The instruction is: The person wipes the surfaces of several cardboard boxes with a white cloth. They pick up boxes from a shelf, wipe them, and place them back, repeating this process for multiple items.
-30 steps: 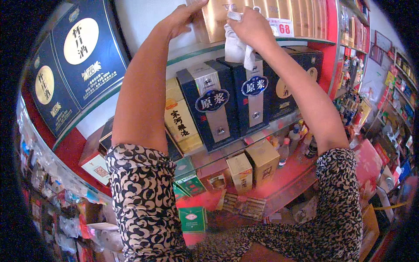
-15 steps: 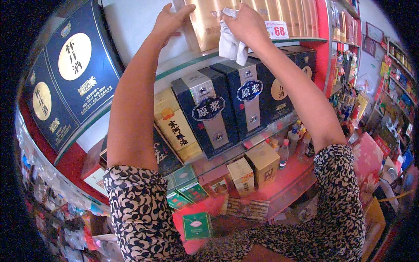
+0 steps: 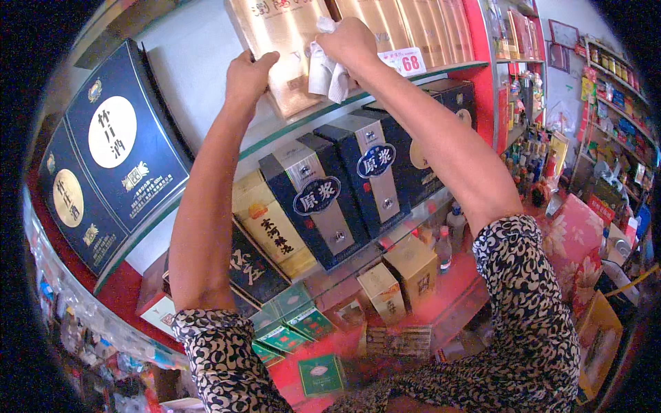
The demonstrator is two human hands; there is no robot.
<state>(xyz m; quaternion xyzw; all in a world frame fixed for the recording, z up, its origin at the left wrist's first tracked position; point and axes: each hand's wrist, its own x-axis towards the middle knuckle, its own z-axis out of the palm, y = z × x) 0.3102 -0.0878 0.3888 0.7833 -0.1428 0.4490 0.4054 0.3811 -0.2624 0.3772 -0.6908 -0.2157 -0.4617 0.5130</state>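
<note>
Nearest the camera, two forearms in black-and-cream patterned sleeves rise from the lower edge toward a glass shelf [image 3: 385, 93] set high on the wall. Below that shelf, small green cartons [image 3: 292, 323] and tan boxes [image 3: 406, 272] sit on a red ledge, with a small bottle just beside them. Above those and still under the glass shelf stand navy-and-silver gift boxes [image 3: 323, 199], tilted, with a yellow box [image 3: 268, 224] touching the leftmost one. Well left of the shelf, two large dark blue boxes [image 3: 113, 148] with pale round labels lean against the wall.

On the glass shelf stands a tall golden box [image 3: 282, 58], first in a row of similar ones. The left hand [image 3: 246, 72] wraps its fingers around the box's left edge, steadying it. The right hand [image 3: 351, 43] is closed on a white cloth [image 3: 325, 69], bunched and pressed against the box's front face, apparently near its right side; the fisheye bend makes this hard to judge. A white price tag [image 3: 411, 62] sits just right of the cloth on the shelf edge.
</note>
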